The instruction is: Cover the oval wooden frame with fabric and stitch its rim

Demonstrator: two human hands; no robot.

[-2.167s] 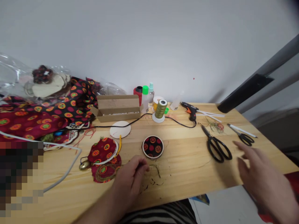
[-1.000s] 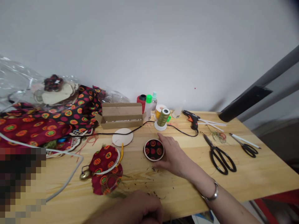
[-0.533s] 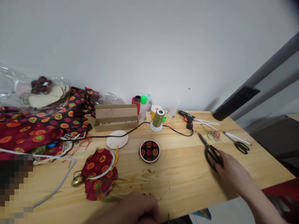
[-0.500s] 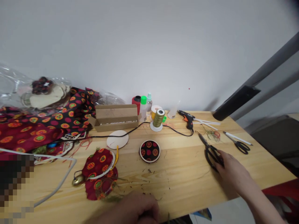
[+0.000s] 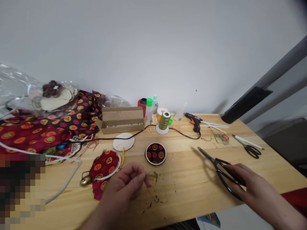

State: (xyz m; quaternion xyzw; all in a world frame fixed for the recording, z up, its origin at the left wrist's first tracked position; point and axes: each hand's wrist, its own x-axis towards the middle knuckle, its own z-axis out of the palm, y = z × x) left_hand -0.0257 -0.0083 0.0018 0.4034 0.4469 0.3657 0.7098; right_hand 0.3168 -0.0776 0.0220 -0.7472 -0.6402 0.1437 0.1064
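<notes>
Grips large black scissors [image 5: 212, 159] in right hand [image 5: 254, 188] at lower right of frame, fingers closed round the handles, blades apparently lifted off the wooden table [image 5: 192, 191] and pointing toward frame centre. Pinches left hand [image 5: 122, 188] fingertips together at lower centre, just beside loose thread scraps [image 5: 154, 175] and below the fabric-covered disc [image 5: 155, 153]; cannot tell whether a strand is caught. Could nick the left fingers if the points swing in unsteadied over that pinch.
</notes>
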